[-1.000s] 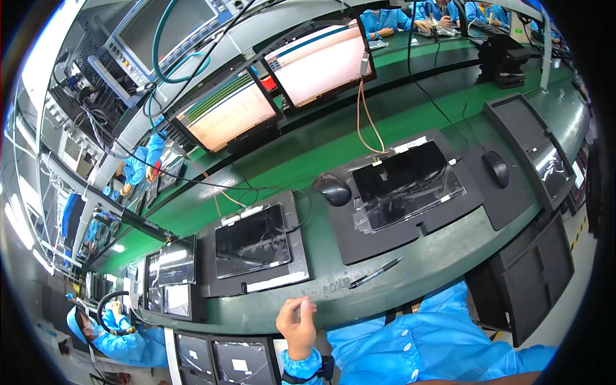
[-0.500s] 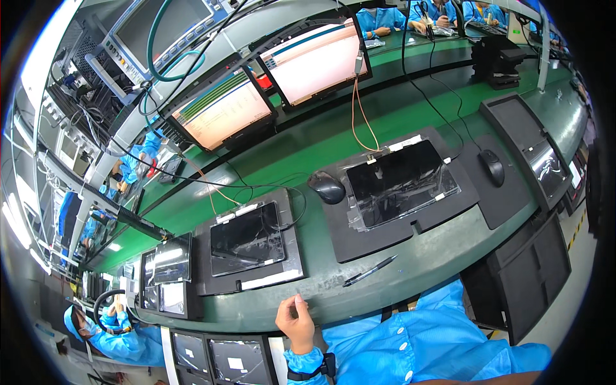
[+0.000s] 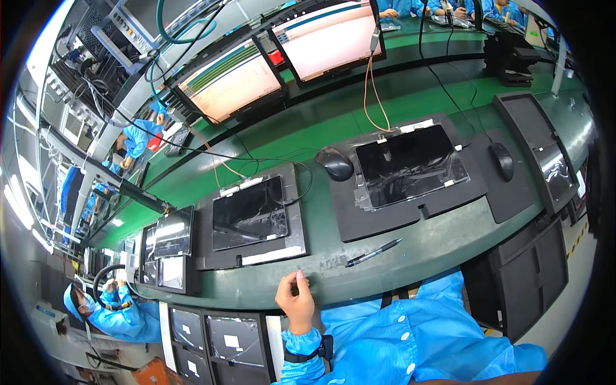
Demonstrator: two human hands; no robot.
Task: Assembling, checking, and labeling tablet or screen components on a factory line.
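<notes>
My left hand (image 3: 296, 300) hovers at the front edge of the green workbench, fingers loosely curled with a gap beside the thumb and nothing visible in it. A dark band (image 3: 317, 350) circles that wrist over a blue sleeve. To its right on the bench lies a pen (image 3: 374, 253), untouched. Beyond the hand, a black tablet-like screen panel (image 3: 249, 215) rests on a dark foam pad (image 3: 296, 240). Further right, a larger panel (image 3: 410, 168) with film and white tabs sits on another foam pad (image 3: 385, 228). My right hand is out of view.
Two lit monitors (image 3: 234, 80) stand behind, with thin cables running to the panels. Computer mice (image 3: 335, 164) (image 3: 501, 162) sit by the right pad. Black trays (image 3: 536, 144) line the right end; trays holding panels (image 3: 234, 340) stand below left. A co-worker (image 3: 125, 317) sits at far left.
The bench and everything on it sit slightly higher and further right in the picture, as the view has tilted. My left hand keeps nearly the same place, its fingers still curled.
</notes>
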